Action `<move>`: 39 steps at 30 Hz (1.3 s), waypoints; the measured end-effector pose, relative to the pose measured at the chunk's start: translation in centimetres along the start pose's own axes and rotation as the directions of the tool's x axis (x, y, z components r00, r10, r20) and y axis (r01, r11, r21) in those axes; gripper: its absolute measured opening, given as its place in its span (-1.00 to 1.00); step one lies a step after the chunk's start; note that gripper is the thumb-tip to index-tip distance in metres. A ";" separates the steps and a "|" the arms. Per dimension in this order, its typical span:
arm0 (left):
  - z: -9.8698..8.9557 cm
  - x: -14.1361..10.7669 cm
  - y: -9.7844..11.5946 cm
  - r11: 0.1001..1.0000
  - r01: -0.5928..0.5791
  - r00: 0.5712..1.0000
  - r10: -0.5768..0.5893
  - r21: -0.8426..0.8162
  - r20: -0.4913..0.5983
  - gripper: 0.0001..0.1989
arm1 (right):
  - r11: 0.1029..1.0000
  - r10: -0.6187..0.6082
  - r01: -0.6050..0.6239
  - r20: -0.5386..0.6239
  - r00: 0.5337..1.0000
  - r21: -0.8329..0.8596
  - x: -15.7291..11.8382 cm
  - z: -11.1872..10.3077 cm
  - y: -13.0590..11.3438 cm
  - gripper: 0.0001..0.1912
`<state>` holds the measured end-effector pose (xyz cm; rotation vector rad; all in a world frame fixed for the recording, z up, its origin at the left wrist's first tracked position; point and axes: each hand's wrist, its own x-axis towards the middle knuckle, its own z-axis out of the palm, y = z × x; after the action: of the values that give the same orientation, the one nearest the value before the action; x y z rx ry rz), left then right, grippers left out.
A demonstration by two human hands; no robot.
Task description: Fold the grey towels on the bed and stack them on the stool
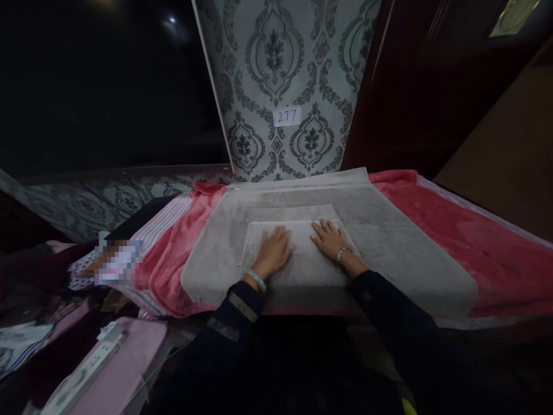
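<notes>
A folded light-grey cloth (298,262) lies on a larger grey mat (401,253). On the cloth's left part rests my left hand (273,252), slightly blurred, its fingers stretched out. My right hand (330,239) lies flat near the cloth's upper right edge with its fingers spread. Both palms face down, and neither hand grips anything. Behind the cloth a second grey layer (289,213) shows as a narrow band. Beneath the mat a red plush blanket (432,216) sticks out on both sides.
A large dark screen (108,86) takes up the upper left. Patterned wallpaper carries a paper label (287,116) reading 277. At lower left a white power strip (93,360) lies on a pink stool-like surface (144,346). Dark red panelling (415,86) stands at right.
</notes>
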<state>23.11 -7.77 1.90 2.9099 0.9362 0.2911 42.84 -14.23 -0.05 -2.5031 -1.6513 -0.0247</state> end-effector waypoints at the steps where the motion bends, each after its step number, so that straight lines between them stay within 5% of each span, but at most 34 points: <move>1: -0.2 0.0 -1.1 0.996 0.070 0.997 -0.069 0.052 -0.022 -0.48 | 1.000 -0.010 0.011 -0.026 1.000 0.012 -0.3 -0.2 -1.1 -0.40; 6: 0.4 -0.2 -3.3 0.967 0.169 0.986 -0.167 0.190 -0.025 -0.44 | 0.937 -0.337 0.341 -0.054 0.940 0.078 -2.1 0.1 -8.0 -0.38; 9: 0.7 -0.2 -3.2 0.967 0.169 0.985 -0.172 0.193 -0.001 -0.44 | 0.931 -0.351 0.349 0.008 0.936 0.109 -2.0 0.8 -8.6 -0.38; 14: 0.5 0.1 -3.3 0.966 0.176 0.984 -0.180 0.188 0.006 -0.43 | 0.991 -0.127 0.126 0.024 0.992 0.036 -1.2 1.1 -1.4 -0.34; 19: 0.8 0.2 -3.4 0.968 0.175 0.984 -0.176 0.178 -0.008 -0.42 | 0.998 0.034 -0.035 0.035 0.999 0.043 -1.4 1.7 5.7 -0.32; 26: 0.6 0.4 -3.4 0.977 0.161 0.987 -0.161 0.140 -0.009 -0.42 | 0.989 0.089 -0.098 0.082 0.993 0.109 -2.6 0.9 8.3 -0.34; 29: -0.3 -0.3 -3.0 0.982 0.159 0.987 -0.161 0.105 0.007 -0.46 | 0.990 0.130 -0.126 -0.052 0.990 0.065 -4.0 -0.2 5.6 -0.36; 32: -0.9 -1.8 -2.0 0.983 0.155 0.986 -0.148 0.096 -0.071 -0.50 | 0.997 -0.063 0.068 -0.193 0.979 0.020 -6.5 -0.4 -0.3 -0.40; 36: -0.2 -3.5 -0.8 0.977 0.163 0.982 -0.146 0.136 -0.123 -0.48 | 0.945 -0.316 0.325 -0.154 0.936 0.035 -8.9 0.9 -8.2 -0.44; 39: 0.5 -3.8 -0.7 0.970 0.172 0.982 -0.155 0.171 -0.106 -0.47 | 0.942 -0.319 0.333 -0.184 0.930 0.050 -9.3 1.9 -9.5 -0.43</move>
<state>19.83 -9.44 0.70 2.9748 1.2723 0.3497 30.32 -18.80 -1.77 -2.0753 -1.9299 -0.2020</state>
